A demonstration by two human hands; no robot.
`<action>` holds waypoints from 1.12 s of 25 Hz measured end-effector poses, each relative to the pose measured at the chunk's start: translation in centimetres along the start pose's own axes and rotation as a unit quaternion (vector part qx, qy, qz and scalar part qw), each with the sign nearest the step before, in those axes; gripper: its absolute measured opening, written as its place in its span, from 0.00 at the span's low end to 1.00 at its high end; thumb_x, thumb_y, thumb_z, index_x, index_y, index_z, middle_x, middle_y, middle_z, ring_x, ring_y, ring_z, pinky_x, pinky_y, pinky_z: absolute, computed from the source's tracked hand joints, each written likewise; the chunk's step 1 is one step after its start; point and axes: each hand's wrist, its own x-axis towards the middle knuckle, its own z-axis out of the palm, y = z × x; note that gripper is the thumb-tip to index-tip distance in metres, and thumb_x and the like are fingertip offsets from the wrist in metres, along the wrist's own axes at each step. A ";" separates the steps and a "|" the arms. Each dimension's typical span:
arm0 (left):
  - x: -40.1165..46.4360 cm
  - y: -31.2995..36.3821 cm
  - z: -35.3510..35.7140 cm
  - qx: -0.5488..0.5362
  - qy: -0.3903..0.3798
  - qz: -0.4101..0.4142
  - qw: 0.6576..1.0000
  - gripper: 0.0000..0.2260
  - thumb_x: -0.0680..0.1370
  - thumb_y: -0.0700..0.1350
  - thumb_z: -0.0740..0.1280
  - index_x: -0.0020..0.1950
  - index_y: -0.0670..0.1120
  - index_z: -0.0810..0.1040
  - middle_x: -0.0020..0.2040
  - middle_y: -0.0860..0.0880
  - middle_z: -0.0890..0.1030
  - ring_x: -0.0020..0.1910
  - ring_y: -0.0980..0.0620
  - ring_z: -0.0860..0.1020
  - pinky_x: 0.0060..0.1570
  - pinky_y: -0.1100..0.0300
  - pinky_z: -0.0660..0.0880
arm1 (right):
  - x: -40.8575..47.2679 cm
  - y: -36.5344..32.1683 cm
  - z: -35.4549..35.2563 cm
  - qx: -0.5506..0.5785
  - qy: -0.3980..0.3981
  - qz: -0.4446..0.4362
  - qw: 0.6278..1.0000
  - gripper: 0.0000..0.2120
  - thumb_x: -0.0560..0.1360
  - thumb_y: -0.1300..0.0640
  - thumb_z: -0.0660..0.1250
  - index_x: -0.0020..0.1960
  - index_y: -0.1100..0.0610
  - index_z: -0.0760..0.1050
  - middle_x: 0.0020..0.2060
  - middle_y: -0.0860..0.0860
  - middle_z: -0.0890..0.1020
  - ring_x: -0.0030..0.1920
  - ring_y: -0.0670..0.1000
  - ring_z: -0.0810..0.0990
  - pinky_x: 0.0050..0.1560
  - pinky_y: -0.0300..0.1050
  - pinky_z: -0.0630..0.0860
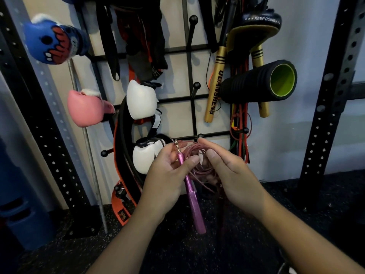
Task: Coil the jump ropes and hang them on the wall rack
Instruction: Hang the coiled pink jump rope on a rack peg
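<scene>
A pink jump rope sits between my hands, its thin cord (199, 169) gathered in several loops. The glittery pink handle (192, 196) hangs down with its metal swivel end pointing up. My left hand (167, 175) grips the top of the handle and the loops, thumb across the front. My right hand (233, 175) pinches the upper part of the coil, fingers reaching toward a black peg (200, 135) of the wall rack (189, 76) just behind. A second handle is hidden.
The grid rack holds a blue boxing glove (53, 44), a pink one (87, 107), white gloves (141, 99), gold sticks (214, 84), a black foam roller (260, 82) and resistance bands (240, 127). Free pegs (196, 85) stand mid-rack. Perforated black uprights (327, 107) flank it.
</scene>
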 end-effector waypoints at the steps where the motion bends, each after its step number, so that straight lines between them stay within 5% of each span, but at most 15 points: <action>1: 1.0 0.3 0.1 -0.007 0.001 0.005 1.000 0.13 0.77 0.43 0.73 0.61 0.47 0.80 0.51 0.49 0.88 0.51 0.51 0.86 0.54 0.53 0.81 | 0.7 0.0 -0.8 -0.008 -0.011 -0.005 1.000 0.20 0.86 0.49 0.56 0.77 0.45 0.68 0.61 0.47 0.83 0.59 0.42 0.83 0.55 0.38 0.80; 4: 4.4 0.7 0.8 -0.007 0.007 0.030 0.999 0.12 0.76 0.41 0.74 0.59 0.46 0.82 0.49 0.49 0.88 0.47 0.50 0.87 0.49 0.57 0.83 | 4.2 0.5 -3.0 -0.044 -0.009 -0.016 0.999 0.21 0.85 0.46 0.56 0.77 0.42 0.68 0.60 0.43 0.83 0.60 0.39 0.82 0.64 0.38 0.76; 7: 10.0 0.1 1.9 0.007 0.011 0.052 0.999 0.13 0.76 0.40 0.74 0.60 0.44 0.83 0.50 0.47 0.88 0.45 0.51 0.87 0.43 0.62 0.82 | 9.3 1.6 -4.5 -0.050 0.028 -0.032 0.998 0.19 0.86 0.49 0.56 0.76 0.44 0.70 0.44 0.42 0.83 0.43 0.39 0.83 0.51 0.37 0.78; 13: 24.1 -2.7 3.2 0.088 0.028 0.120 0.988 0.13 0.77 0.44 0.75 0.60 0.48 0.83 0.50 0.50 0.88 0.47 0.52 0.87 0.54 0.49 0.82 | 21.6 4.0 -7.0 -0.047 0.078 -0.050 0.995 0.17 0.87 0.53 0.55 0.73 0.49 0.74 0.42 0.57 0.81 0.33 0.49 0.77 0.31 0.39 0.73; 16: 30.3 -4.4 3.6 0.108 0.067 0.151 0.980 0.11 0.76 0.46 0.75 0.58 0.49 0.83 0.50 0.51 0.87 0.49 0.51 0.86 0.55 0.48 0.82 | 27.5 5.4 -7.5 -0.080 0.100 -0.084 0.988 0.16 0.87 0.56 0.55 0.71 0.52 0.75 0.48 0.49 0.84 0.36 0.38 0.81 0.39 0.32 0.76; 18: 33.7 -5.3 3.7 0.138 0.090 0.162 0.973 0.10 0.77 0.45 0.74 0.58 0.49 0.83 0.50 0.52 0.87 0.48 0.53 0.86 0.53 0.52 0.82 | 31.3 6.7 -7.6 -0.077 0.103 -0.082 0.988 0.16 0.87 0.57 0.55 0.70 0.53 0.76 0.53 0.53 0.85 0.40 0.46 0.84 0.43 0.39 0.79; 21: 37.7 -5.8 3.8 0.191 0.111 0.197 0.955 0.05 0.78 0.44 0.72 0.54 0.49 0.83 0.44 0.57 0.84 0.42 0.62 0.82 0.46 0.68 0.80 | 35.8 8.3 -7.9 -0.060 0.097 -0.077 0.990 0.17 0.87 0.57 0.54 0.72 0.56 0.75 0.56 0.52 0.85 0.51 0.44 0.84 0.51 0.38 0.79; 23: 40.1 -5.9 4.0 0.240 0.125 0.222 0.937 0.05 0.79 0.43 0.72 0.54 0.49 0.83 0.42 0.58 0.81 0.39 0.66 0.78 0.39 0.77 0.73 | 37.9 8.9 -8.3 -0.051 0.092 -0.087 0.991 0.17 0.87 0.57 0.54 0.71 0.57 0.75 0.52 0.49 0.84 0.48 0.37 0.84 0.48 0.32 0.79; 25: 42.1 -6.0 4.4 0.276 0.138 0.233 0.922 0.03 0.79 0.44 0.71 0.51 0.47 0.84 0.43 0.54 0.83 0.39 0.62 0.79 0.36 0.78 0.71 | 39.3 9.2 -8.7 -0.058 0.087 -0.094 0.990 0.16 0.86 0.55 0.57 0.71 0.57 0.75 0.54 0.50 0.84 0.49 0.37 0.83 0.46 0.29 0.79; 28: 43.7 -6.5 4.7 0.324 0.158 0.231 0.904 0.04 0.78 0.44 0.70 0.48 0.46 0.85 0.41 0.50 0.84 0.40 0.54 0.80 0.35 0.73 0.71 | 40.7 10.2 -9.1 -0.076 0.091 -0.092 0.989 0.17 0.85 0.53 0.62 0.71 0.56 0.74 0.59 0.51 0.84 0.57 0.46 0.84 0.58 0.39 0.81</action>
